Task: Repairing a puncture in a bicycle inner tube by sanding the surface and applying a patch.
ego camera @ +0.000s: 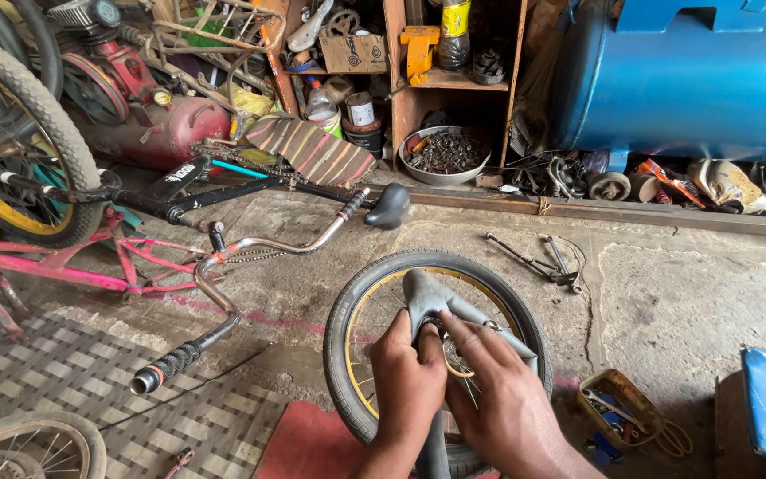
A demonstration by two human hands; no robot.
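Both hands pinching grey inner tube (436, 306) over small yellow-rimmed wheel (356, 319) standing on floor, left hand (408, 386) & right hand (498, 399) each clenching on tube w/ fingers; tube prob. soft, floppy, light, best gripping by a fold.

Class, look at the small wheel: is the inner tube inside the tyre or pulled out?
Partly out: the grey inner tube loops across the yellow-rimmed wheel, pinched by both hands.

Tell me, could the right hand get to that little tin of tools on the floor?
Probably yes. The right hand is on the inner tube at the small wheel, and the tin of tools lies just to its right with only bare floor between.
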